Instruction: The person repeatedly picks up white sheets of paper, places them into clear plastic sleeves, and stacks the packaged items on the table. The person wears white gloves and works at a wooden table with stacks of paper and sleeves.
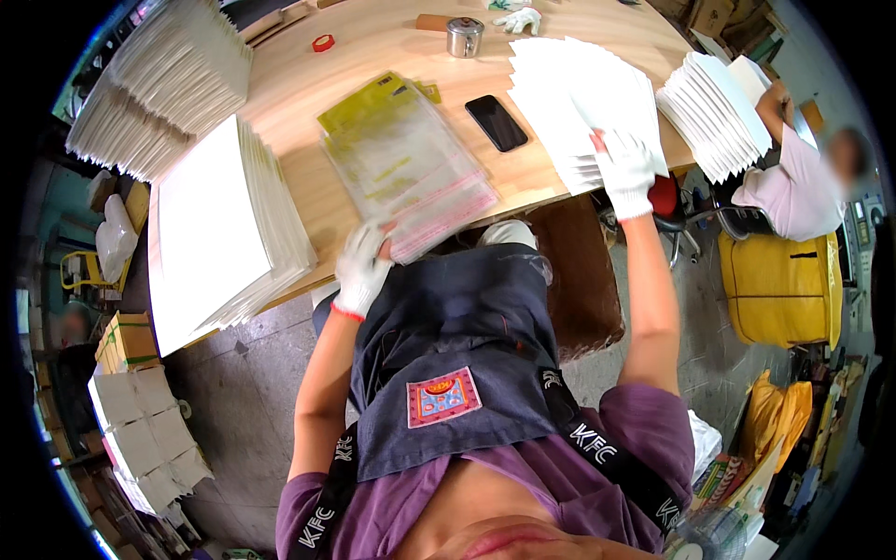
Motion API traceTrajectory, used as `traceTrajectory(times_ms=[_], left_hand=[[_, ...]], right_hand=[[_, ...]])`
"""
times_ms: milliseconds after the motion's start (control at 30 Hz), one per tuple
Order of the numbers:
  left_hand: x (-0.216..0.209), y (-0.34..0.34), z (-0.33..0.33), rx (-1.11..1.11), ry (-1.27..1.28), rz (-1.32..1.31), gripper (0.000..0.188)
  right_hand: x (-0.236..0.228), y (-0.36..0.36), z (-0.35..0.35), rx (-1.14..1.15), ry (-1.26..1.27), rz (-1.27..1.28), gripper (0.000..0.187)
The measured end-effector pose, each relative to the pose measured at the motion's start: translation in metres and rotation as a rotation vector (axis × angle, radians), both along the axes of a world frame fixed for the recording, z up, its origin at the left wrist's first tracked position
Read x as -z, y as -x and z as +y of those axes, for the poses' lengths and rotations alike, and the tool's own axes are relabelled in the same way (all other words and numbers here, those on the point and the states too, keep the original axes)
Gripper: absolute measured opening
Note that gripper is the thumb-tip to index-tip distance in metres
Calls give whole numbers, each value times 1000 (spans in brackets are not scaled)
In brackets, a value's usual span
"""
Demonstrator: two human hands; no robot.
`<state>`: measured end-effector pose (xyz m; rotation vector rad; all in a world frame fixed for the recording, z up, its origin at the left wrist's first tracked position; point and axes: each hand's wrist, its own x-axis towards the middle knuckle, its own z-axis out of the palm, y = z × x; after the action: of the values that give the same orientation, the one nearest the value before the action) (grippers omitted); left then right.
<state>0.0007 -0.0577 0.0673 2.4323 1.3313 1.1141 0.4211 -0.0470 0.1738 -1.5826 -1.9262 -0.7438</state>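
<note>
At the table's near edge, a stack of clear plastic bags (411, 159) with yellow-green and pink printing lies spread at a slant. My left hand (362, 266), in a white knit glove with bare fingertips showing, is closed at the bags' lower left corner. To the right, white sheets (565, 103) are fanned out in overlapping layers. Lying on their near right part is my gloved right hand (625, 173), its fingers stretched out and apart. Between bags and sheets rests a black phone (497, 123).
Tall stacks of white sheets (219, 233) and card (177, 75) stand at left. Another white stack (714, 117) sits at the right edge, near a seated person (793, 182). A metal cup (465, 37), red tape roll (323, 43) and spare glove (518, 21) lie at the back.
</note>
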Motion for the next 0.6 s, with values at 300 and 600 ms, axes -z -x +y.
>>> traceTrajectory(times_ms=[300, 600], left_hand=[[11, -45, 96, -273, 362, 626, 38], [15, -31, 120, -296, 325, 583, 33]], right_hand=[[64, 14, -103, -2, 362, 1153, 37], [60, -58, -51, -71, 96, 2091, 18]])
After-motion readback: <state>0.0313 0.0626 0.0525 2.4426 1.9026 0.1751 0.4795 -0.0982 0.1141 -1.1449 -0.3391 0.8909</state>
